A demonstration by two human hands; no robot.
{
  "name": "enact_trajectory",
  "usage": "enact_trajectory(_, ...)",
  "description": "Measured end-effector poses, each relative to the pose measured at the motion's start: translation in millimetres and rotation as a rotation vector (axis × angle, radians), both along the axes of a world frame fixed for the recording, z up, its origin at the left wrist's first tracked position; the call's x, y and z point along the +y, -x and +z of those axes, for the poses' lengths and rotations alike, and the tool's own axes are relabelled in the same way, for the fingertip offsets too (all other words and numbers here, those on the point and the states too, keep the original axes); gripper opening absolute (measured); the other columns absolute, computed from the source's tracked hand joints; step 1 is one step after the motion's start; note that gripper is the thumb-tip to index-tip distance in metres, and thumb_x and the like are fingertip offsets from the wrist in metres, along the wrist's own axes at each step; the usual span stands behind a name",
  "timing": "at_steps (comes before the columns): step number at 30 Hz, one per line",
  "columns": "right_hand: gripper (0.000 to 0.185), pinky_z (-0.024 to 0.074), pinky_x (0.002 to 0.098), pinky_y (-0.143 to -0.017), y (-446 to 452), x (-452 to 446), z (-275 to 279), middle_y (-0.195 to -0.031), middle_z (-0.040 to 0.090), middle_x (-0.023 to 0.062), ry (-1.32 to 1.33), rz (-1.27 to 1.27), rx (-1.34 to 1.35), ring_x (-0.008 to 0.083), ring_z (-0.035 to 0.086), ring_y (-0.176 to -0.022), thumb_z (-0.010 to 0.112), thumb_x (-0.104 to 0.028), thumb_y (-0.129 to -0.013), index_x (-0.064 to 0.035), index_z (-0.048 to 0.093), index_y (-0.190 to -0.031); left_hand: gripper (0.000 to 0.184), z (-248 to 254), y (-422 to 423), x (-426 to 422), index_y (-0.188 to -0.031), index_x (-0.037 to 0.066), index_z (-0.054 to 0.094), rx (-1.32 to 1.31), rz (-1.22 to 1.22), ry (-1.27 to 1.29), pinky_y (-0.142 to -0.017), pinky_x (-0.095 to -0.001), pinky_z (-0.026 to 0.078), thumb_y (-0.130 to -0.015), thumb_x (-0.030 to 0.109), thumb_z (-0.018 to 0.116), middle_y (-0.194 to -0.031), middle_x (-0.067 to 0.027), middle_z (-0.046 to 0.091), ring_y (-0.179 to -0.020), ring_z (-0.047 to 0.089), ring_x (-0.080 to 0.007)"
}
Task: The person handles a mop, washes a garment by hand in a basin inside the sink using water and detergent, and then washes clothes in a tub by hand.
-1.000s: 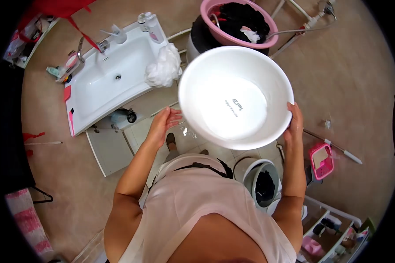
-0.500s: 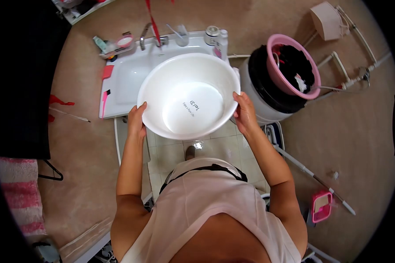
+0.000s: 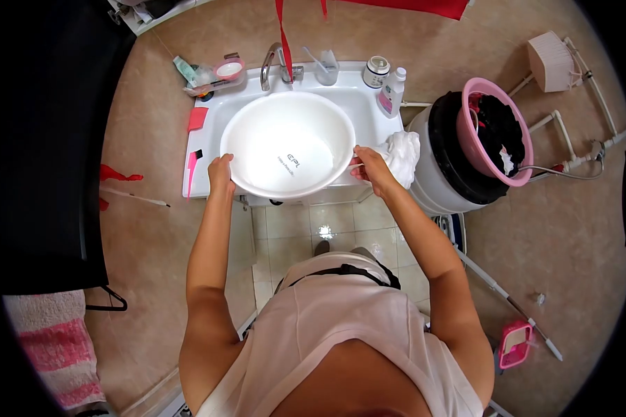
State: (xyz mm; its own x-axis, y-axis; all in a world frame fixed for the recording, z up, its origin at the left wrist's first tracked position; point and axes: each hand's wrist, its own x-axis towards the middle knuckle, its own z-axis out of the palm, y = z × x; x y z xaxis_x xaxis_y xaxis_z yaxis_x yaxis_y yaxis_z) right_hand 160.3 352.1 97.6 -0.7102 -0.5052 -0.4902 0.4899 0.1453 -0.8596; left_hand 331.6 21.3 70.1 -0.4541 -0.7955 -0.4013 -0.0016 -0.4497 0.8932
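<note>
Fingers [image 3: 225,160] clamped on both sides of a white basin [image 3: 282,132]

Our left hand [image 3: 221,176] gripped the basin's rim at its left; our right hand [image 3: 375,171] held the rim opposite, its fingers slightly spread. Between the two sets of fingers, the basin covered much of the white sink [image 3: 374,129]; we could not tell whether it touched it. Just right of our right fingers we saw a white bundle [image 3: 403,158], and farther right of them a pink tub [image 3: 466,132] on a black lid [image 3: 446,149]. Ahead of those fingers stood a bottle [image 3: 392,94] and a jar [image 3: 376,72]. Left of our left fingers lay a pink brush [image 3: 191,165]; ahead of it, a red pad [image 3: 197,119].
</note>
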Motion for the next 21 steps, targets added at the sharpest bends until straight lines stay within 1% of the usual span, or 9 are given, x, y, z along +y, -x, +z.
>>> enact_trajectory(5,0.033,0.0477,0.0279,-0.062,29,-16,-29,-0.092,0.062,0.0078,-0.090,0.016,0.218,0.0166,0.060,-0.069,0.053,-0.028,-0.092,-0.0027,0.055,-0.113,0.009,-20,29,-26,-0.078,-0.002,0.051,0.032,0.093,0.070,-0.065,-0.0353,0.051,-0.075,0.001,0.058,-0.081,-0.0123,0.056,-0.071,0.057,-0.0227)
enact_trajectory(8,0.032,0.0495,0.0309,-0.067,64,-31,-63,-0.101,0.063,0.0123,-0.231,0.022,0.758,0.0217,0.063,-0.073,0.054,-0.023,-0.089,-0.0026,0.057,-0.114,0.013,-36,42,-39,-0.068,0.003,0.048,0.070,0.201,0.125,-0.056,-0.0307,0.044,-0.074,0.001,0.060,-0.070,-0.0050,0.051,-0.062,0.050,-0.0157)
enact_trajectory(9,0.032,0.0498,0.0348,-0.075,70,-37,-51,-0.111,0.061,0.0163,-0.283,0.059,0.803,0.0264,0.064,-0.083,0.057,-0.020,-0.086,-0.0030,0.058,-0.113,0.016,-43,46,-46,-0.066,0.004,0.046,0.046,0.226,0.148,-0.053,-0.0299,0.040,-0.073,0.002,0.060,-0.067,-0.0031,0.048,-0.060,0.047,-0.0138)
enact_trajectory(12,0.035,0.0485,0.0372,-0.082,94,-64,-42,-0.119,0.058,0.0154,-0.362,0.134,1.084,0.0289,0.060,-0.099,0.060,-0.018,-0.084,-0.0037,0.057,-0.116,0.023,-55,54,-59,-0.061,0.008,0.042,0.000,0.287,0.203,-0.048,-0.0282,0.030,-0.073,0.002,0.061,-0.060,0.0018,0.041,-0.054,0.038,-0.0093)
enact_trajectory(14,0.038,0.0465,0.0394,-0.087,115,-89,-46,-0.125,0.054,0.0150,-0.421,0.178,1.379,0.0307,0.053,-0.111,0.061,-0.016,-0.083,-0.0035,0.056,-0.118,0.026,-58,54,-59,-0.060,0.010,0.040,0.005,0.316,0.215,-0.047,-0.0275,0.025,-0.073,0.003,0.062,-0.058,0.0040,0.038,-0.051,0.033,-0.0075)
enact_trajectory(15,0.039,0.0455,0.0406,-0.090,125,-102,-50,-0.128,0.052,0.0148,-0.446,0.201,1.522,0.0316,0.050,-0.116,0.061,-0.015,-0.083,-0.0035,0.055,-0.120,0.027,-56,54,-56,-0.060,0.011,0.040,0.007,0.315,0.226,-0.046,-0.0270,0.025,-0.073,0.003,0.062,-0.058,0.0045,0.037,-0.050,0.032,-0.0069)
enact_trajectory(17,0.041,0.0419,0.0409,-0.095,145,-132,-53,-0.134,0.047,0.0141,-0.480,0.293,1.598,0.0322,0.044,-0.123,0.060,-0.014,-0.083,-0.0029,0.053,-0.123,0.028,-48,54,-47,-0.060,0.012,0.038,0.009,0.306,0.254,-0.046,-0.0259,0.024,-0.073,0.003,0.061,-0.057,0.0055,0.036,-0.049,0.029,-0.0058)
enact_trajectory(20,0.044,0.0351,0.0409,-0.103,156,-174,-60,-0.141,0.040,0.0126,-0.533,0.410,1.612,0.0305,0.035,-0.131,0.055,-0.013,-0.086,-0.0036,0.049,-0.128,0.029,-67,59,-53,-0.060,0.013,0.038,0.012,0.330,0.242,-0.044,-0.0254,0.022,-0.074,0.002,0.061,-0.056,0.0065,0.035,-0.048,0.028,-0.0050)
enact_trajectory(21,0.044,0.0326,0.0408,-0.105,160,-189,-60,-0.143,0.038,0.0121,-0.552,0.440,1.609,0.0296,0.032,-0.134,0.053,-0.013,-0.087,-0.0041,0.047,-0.130,0.015,-70,55,-55,-0.068,0.009,0.048,0.023,0.289,0.186,-0.053,-0.0254,0.036,-0.074,0.003,0.061,-0.064,0.0013,0.048,-0.056,0.042,-0.0087)
